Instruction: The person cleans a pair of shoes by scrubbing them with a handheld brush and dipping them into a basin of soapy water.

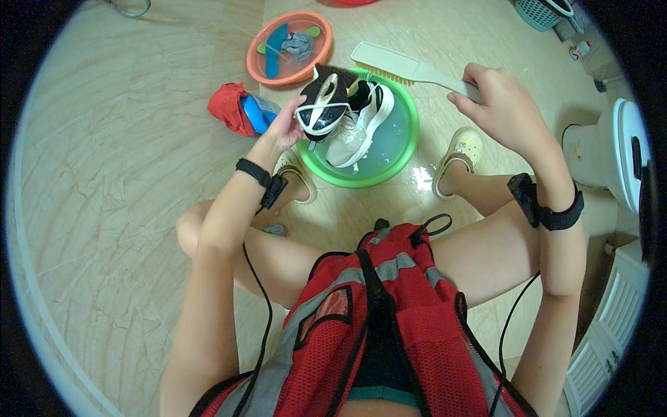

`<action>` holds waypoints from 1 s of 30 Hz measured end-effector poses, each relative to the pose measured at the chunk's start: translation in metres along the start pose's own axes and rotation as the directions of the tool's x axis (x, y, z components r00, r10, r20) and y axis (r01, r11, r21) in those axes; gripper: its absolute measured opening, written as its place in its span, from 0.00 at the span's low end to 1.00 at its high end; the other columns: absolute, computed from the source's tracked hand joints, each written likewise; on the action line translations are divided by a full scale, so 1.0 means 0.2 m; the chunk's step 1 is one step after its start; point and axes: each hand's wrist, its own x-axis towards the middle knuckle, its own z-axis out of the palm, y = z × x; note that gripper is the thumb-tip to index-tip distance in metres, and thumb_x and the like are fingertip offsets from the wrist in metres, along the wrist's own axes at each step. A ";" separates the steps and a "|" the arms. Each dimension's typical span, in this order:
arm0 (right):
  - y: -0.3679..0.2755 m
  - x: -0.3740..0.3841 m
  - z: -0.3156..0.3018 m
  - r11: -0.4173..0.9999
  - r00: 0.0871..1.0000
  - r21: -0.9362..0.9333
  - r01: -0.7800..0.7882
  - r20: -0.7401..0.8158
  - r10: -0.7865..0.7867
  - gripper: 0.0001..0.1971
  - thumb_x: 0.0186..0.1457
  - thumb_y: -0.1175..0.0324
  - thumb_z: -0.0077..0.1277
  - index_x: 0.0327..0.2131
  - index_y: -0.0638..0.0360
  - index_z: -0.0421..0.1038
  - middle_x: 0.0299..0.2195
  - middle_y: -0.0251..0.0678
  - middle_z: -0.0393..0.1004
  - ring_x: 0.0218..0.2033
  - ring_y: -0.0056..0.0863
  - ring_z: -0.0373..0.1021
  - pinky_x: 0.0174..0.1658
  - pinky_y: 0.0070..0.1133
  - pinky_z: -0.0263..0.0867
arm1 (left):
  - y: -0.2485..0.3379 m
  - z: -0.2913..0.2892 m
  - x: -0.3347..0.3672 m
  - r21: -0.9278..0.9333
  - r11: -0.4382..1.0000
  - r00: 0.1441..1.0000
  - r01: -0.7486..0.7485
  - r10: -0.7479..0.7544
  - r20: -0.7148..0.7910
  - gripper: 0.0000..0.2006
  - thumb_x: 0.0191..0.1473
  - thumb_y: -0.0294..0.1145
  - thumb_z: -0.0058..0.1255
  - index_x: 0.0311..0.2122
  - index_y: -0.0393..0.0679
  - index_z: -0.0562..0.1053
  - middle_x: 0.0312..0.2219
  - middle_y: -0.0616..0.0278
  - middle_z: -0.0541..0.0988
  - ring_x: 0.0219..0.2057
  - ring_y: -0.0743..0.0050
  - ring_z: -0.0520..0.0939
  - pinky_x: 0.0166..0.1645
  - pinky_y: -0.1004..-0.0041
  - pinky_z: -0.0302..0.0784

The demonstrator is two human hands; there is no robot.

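My left hand [287, 126] grips a black and white shoe [325, 115] with a white lace or strap across it, tilted above the left side of a green basin [413, 139]. A pale sneaker [358, 135] rests in the basin's cloudy, bluish water, beside the held shoe. In my right hand [501, 104] is the handle of a long, pale scrub brush [390, 64]. Its yellowish bristles face down over the basin's far rim, apart from the held shoe as far as I can see. My left fingers are partly hidden behind the shoe.
Beyond the basin stands an orange basin [253, 59] holding blue and green pieces and a grey cloth. A red cloth item [233, 111] with a blue part lies to its near left. A toilet [611, 149] is at right; a teal basket [540, 14] stands far right.
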 end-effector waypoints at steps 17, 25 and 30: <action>0.11 0.24 0.20 0.922 0.984 0.367 -0.125 -0.075 0.163 0.21 0.46 0.53 0.49 0.20 0.68 0.69 0.15 0.47 0.70 0.17 0.38 0.69 0.26 0.31 0.66 | -0.13 0.25 -0.13 -0.047 0.821 0.786 -0.568 0.559 0.264 0.32 0.38 0.13 0.55 0.49 0.42 0.55 0.47 0.56 0.67 0.48 0.67 0.71 0.52 0.68 0.68; 0.03 0.43 0.48 0.653 0.954 0.737 -0.177 -0.034 0.297 0.23 0.38 0.46 0.61 0.17 0.56 0.67 0.09 0.27 0.63 0.09 0.13 0.60 0.13 0.11 0.53 | -0.20 0.59 -0.09 -0.035 0.743 0.707 -0.668 0.650 0.278 0.38 0.31 0.13 0.61 0.50 0.41 0.54 0.49 0.55 0.64 0.52 0.64 0.65 0.57 0.65 0.61; -0.04 0.45 0.45 0.702 0.913 0.658 -0.273 -0.054 0.405 0.27 0.28 0.45 0.65 0.10 0.56 0.63 0.09 0.31 0.66 0.09 0.16 0.62 0.14 0.15 0.58 | -0.27 0.71 -0.05 0.054 0.676 0.658 -0.735 0.692 0.297 0.42 0.30 0.14 0.62 0.50 0.44 0.51 0.50 0.56 0.60 0.53 0.64 0.63 0.53 0.62 0.67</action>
